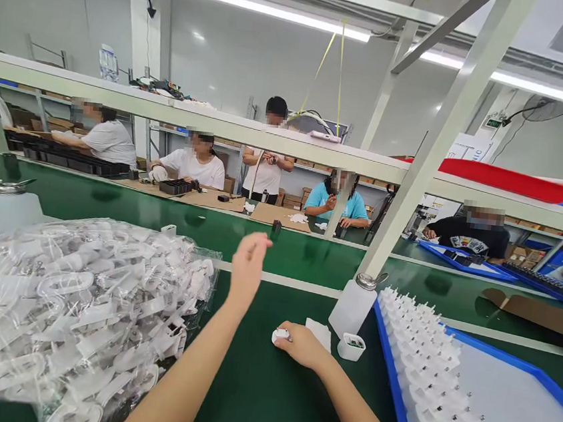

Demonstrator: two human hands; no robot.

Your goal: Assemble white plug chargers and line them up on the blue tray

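My left hand (pixel 248 262) is stretched forward above the green table, fingers loosely curled, nothing visible in it. It points toward a small black part (pixel 276 229) standing on the green conveyor belt (pixel 160 218). My right hand (pixel 303 345) rests on the table, closed around a small white charger piece (pixel 280 335), beside a folded white cloth (pixel 322 333). A small white cup (pixel 351 346) with dark contents sits just right of that hand.
A clear bag of coiled white cables (pixel 70 309) fills the left. A blue tray (pixel 518 397) with rows of white chargers lies at right, a white dispenser bottle (pixel 353 304) beside it, another bottle (pixel 10 206) far left. Several people work across the belt behind a white frame post (pixel 427 166).
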